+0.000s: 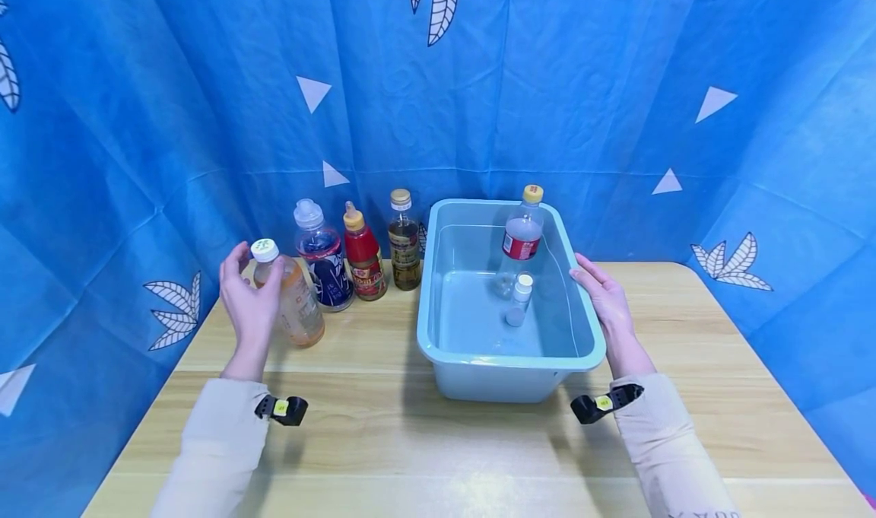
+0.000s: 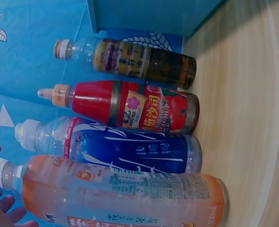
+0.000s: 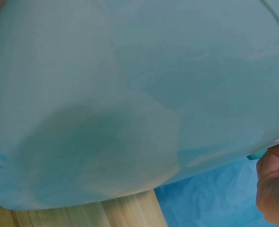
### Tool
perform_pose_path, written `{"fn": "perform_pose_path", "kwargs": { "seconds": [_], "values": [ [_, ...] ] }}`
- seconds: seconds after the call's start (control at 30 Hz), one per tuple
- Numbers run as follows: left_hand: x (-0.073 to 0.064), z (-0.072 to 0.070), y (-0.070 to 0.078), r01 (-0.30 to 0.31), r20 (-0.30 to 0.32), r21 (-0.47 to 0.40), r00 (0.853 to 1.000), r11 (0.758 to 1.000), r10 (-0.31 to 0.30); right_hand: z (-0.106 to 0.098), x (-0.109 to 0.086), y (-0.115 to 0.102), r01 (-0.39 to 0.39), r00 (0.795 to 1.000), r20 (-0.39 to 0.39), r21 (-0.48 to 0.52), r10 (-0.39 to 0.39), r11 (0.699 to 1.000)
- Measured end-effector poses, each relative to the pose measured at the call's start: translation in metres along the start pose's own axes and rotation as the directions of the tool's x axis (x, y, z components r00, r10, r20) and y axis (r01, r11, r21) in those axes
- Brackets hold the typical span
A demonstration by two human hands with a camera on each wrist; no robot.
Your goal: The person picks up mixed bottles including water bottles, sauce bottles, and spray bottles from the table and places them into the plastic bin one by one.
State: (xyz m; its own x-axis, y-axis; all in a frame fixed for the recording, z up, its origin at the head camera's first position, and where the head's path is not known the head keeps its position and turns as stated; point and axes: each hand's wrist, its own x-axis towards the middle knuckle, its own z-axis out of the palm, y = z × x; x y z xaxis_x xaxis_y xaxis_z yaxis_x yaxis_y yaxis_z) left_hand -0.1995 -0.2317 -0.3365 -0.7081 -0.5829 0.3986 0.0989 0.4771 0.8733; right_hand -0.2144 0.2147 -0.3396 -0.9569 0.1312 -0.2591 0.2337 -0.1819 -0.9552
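Observation:
My left hand (image 1: 249, 301) is around the upper part of a bottle of orange-tinted drink (image 1: 299, 309) with a white cap, standing on the table. In the left wrist view, its fingers (image 2: 5, 208) are spread on both sides of the cap, and a gap shows between them and it. My right hand (image 1: 605, 301) grips the right rim of a light blue plastic basin (image 1: 472, 363). In the right wrist view, the thumb and fingers (image 3: 274, 179) pinch that rim. Inside the basin stand a clear bottle with a red label (image 1: 522, 236) and a small white-capped vial (image 1: 520, 301).
Beside the orange drink stand a blue-labelled drink bottle (image 1: 327, 271), a red ketchup bottle (image 1: 366, 263) and a dark oil bottle (image 1: 404, 248), in a row left of the basin. Behind the wooden table (image 1: 363, 442) hangs a blue curtain (image 1: 582, 84).

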Motion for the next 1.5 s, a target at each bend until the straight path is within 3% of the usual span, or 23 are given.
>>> {"fn": "perform_pose_path", "kwargs": {
  "seconds": [0.23,0.63,0.93,1.5],
  "values": [
    [0.005,0.000,-0.003,0.061,0.039,0.005,0.997,0.998,-0.061,0.000,-0.001,0.000,0.004,1.000,0.001,0.008,-0.004,1.000],
    [0.011,0.002,-0.008,0.081,0.073,0.008,0.994,0.997,-0.081,-0.006,0.012,0.010,0.014,1.000,-0.010,-0.013,-0.014,1.000],
    [0.012,0.002,-0.006,0.073,0.063,0.000,0.995,0.997,-0.073,-0.001,-0.001,0.001,0.000,1.000,0.003,0.012,0.000,1.000],
    [0.009,-0.004,0.007,0.023,0.045,-0.001,0.999,1.000,-0.023,0.000,-0.001,0.000,0.002,1.000,0.010,0.007,-0.002,1.000]
  ]
}}
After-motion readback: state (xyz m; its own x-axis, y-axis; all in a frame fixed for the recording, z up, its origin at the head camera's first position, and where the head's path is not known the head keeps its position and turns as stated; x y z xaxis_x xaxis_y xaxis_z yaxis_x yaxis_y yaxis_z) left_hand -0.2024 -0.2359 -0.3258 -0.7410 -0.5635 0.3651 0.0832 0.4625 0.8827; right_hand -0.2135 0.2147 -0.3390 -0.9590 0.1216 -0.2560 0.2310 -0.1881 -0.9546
